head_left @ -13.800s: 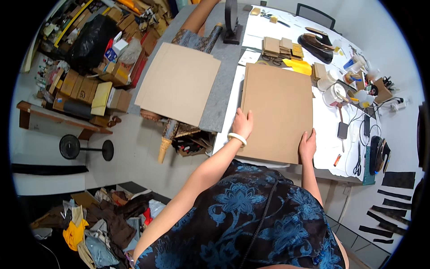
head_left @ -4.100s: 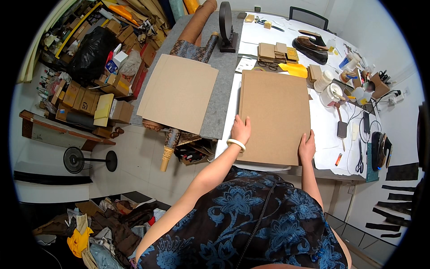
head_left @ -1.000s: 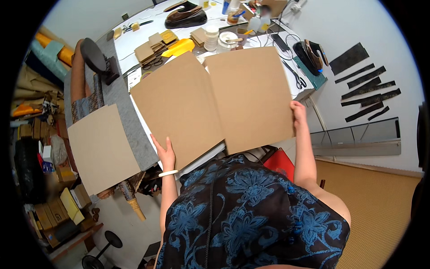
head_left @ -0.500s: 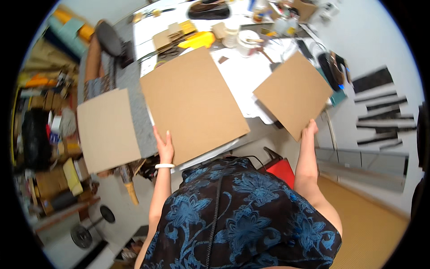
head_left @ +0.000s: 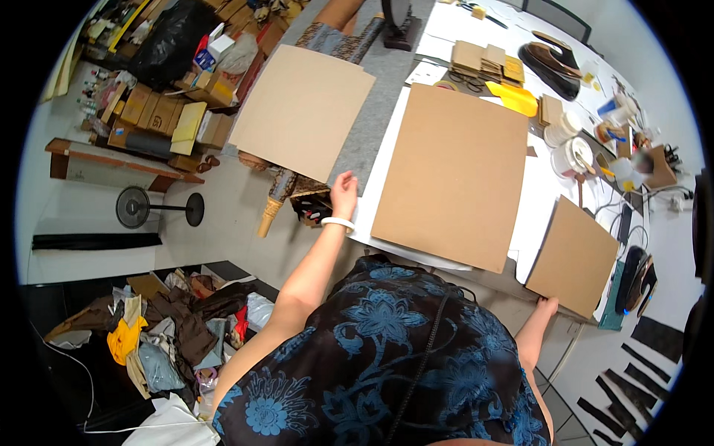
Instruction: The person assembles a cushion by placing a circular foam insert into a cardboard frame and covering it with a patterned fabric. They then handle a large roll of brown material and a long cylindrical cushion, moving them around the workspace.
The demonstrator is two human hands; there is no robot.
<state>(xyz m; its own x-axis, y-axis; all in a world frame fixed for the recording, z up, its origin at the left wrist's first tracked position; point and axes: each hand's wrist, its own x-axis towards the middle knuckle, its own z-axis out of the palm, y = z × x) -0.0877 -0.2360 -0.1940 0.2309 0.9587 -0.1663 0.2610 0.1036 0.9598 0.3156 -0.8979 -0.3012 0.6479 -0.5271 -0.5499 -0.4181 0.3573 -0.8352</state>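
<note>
A large brown board (head_left: pixel 454 175) lies flat on the white table (head_left: pixel 387 163) in front of me. My left hand (head_left: pixel 343 195), with a white wristband, is open at the table's left edge, just left of that board and not gripping it. My right hand (head_left: pixel 547 306) holds the lower edge of a smaller brown board (head_left: pixel 574 255) at the table's right front corner. A third brown board (head_left: pixel 301 108) rests on a grey felt sheet (head_left: pixel 375 111) to the left.
At the table's far end are small cardboard pieces (head_left: pixel 480 59), a yellow piece (head_left: pixel 513 98), tape rolls (head_left: pixel 573 152), cables and tools. Boxes (head_left: pixel 160 111), a fan stand (head_left: pixel 152 208) and a heap of clothes (head_left: pixel 167 334) sit on the floor at left. Another person's legs (head_left: pixel 338 30) are beyond the felt.
The large board has come down flat onto the table and my left hand has let go of it. My right hand has carried the smaller board to the table's right corner.
</note>
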